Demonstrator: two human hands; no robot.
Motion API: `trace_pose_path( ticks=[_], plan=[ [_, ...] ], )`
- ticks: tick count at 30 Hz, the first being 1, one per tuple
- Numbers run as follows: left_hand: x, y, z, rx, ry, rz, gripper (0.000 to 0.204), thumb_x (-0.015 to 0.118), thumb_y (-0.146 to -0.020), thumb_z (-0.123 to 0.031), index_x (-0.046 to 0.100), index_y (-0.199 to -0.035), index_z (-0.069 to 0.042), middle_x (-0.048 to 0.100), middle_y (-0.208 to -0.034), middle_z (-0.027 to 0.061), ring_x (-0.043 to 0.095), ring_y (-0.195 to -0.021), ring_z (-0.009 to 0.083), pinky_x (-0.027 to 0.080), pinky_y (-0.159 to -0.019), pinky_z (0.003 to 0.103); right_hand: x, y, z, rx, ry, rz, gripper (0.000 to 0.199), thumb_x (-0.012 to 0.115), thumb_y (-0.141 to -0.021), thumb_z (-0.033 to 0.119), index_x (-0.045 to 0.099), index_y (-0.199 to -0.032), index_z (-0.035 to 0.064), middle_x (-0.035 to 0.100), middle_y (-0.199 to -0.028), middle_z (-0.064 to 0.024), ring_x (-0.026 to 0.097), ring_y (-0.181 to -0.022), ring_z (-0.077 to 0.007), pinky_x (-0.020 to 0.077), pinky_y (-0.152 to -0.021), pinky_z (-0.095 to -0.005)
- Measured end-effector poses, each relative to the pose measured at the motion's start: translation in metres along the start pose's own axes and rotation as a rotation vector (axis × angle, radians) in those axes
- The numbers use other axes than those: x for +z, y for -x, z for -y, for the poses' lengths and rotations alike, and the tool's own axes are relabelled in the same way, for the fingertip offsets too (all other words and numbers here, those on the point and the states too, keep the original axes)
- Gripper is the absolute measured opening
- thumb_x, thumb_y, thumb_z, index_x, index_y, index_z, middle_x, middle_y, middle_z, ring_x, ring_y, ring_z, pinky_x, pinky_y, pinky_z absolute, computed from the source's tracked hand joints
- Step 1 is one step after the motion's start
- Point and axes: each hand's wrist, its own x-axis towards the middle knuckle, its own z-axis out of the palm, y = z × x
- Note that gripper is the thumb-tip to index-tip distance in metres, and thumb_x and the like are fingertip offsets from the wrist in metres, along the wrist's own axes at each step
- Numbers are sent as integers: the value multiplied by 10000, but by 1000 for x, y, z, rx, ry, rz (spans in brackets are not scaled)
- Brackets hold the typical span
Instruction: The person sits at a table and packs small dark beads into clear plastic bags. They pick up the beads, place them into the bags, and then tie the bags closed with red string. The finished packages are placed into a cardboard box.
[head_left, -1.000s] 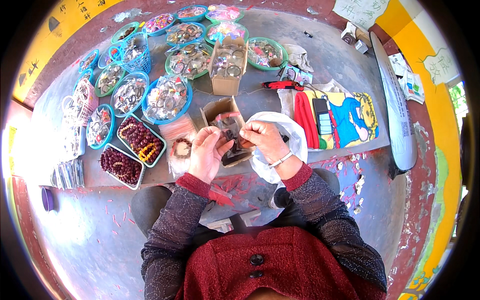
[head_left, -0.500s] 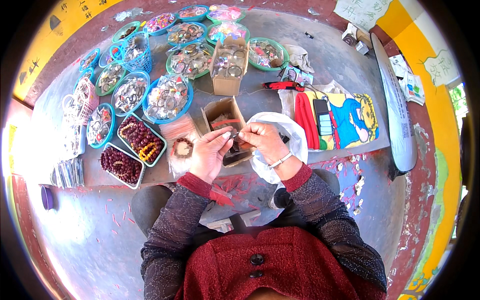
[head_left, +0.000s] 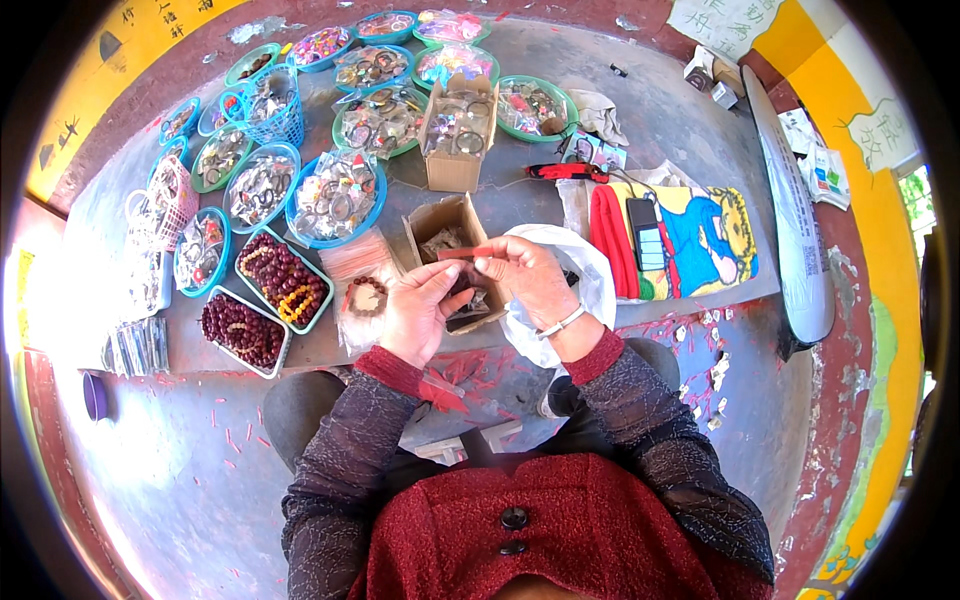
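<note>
My left grip [head_left: 415, 308] pinches a clear packet [head_left: 463, 278], my right grip [head_left: 542, 290] a red strip [head_left: 457, 253] at its top, over an open carton [head_left: 440, 216] on the grey counter [head_left: 675, 130]. Red scraps [head_left: 248, 433] litter the floor [head_left: 740, 470]; my view crops the yellow wall [head_left: 85, 95]. Whether strip and packet join, I can't tell.

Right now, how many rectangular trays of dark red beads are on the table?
2: one tray at the table's near edge, left of the left hand; the other tray just behind it, slightly right. Others could be hidden.
</note>
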Motion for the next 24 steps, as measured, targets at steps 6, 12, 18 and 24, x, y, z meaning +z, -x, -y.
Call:
trace_pose_path(
  ticks=[6,12,18,24],
  plan=[
    [2,2,-1,-46,-36,62,225,477,-915,-147,577,-1019,25,609,-986,104,604,-874,161,541,-741,279,-12,0,0,126,-164,-3,165,605,-845,170,628,-899,16,624,-806,-34,561,-741,-97,437,-669,-215],
    [5,4,-1,-28,-49,113,243,453,-927,-163,559,-1065,6,602,-1006,121,597,-913,170,537,-767,306,-15,-1,-1,231,-290,-20,156,591,-855,192,631,-867,41,635,-819,-42,576,-737,-108,441,-684,-228],
    [9,4,-2,-4,-86,136,244,434,-933,-141,550,-1090,4,591,-1048,125,589,-954,186,532,-787,312,-20,-3,-6,210,-222,-30,149,579,-863,195,630,-864,55,638,-819,-32,570,-735,-102,438,-683,-236],
    [3,0,9,64,-309,-3,241,431,-936,-122,554,-1107,-6,580,-1050,78,577,-914,124,532,-767,275,1,7,24,-780,856,-291,105,670,-713,93,626,-808,99,586,-755,-50,565,-719,-218,418,-681,-302]
  ],
)
